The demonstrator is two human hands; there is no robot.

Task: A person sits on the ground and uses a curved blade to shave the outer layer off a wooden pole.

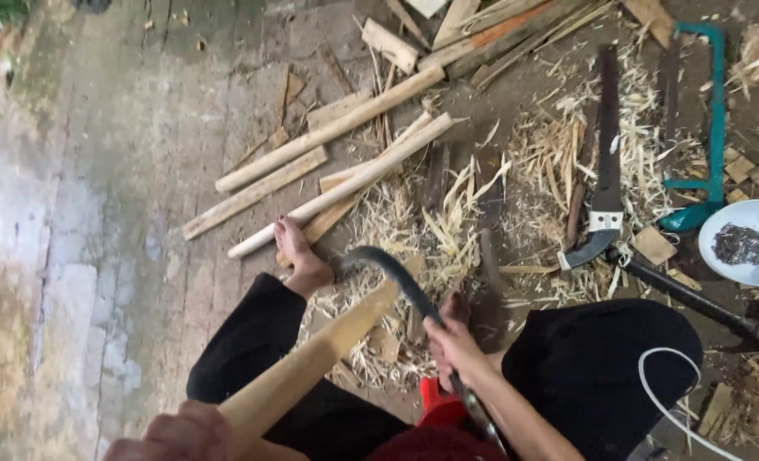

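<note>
My left hand (181, 434) grips the thick near end of a pale wooden stick (311, 358) that slants up and to the right. My right hand (455, 346) is closed on the handle of a dark curved blade (388, 269). The blade's hooked end lies across the stick's far tip. My bare feet (301, 256) rest on the ground among wood shavings (431, 239), and my legs are in black trousers. I sit on something red (437, 405).
Several long peeled poles (337, 128) lie on the stone ground ahead. A hand saw (606, 162), a green-framed bow saw (711, 119), a white bowl of dark bits (745, 243) and a dark bar with a hammer-like head (695, 299) lie at the right. A bare stone floor is at the left.
</note>
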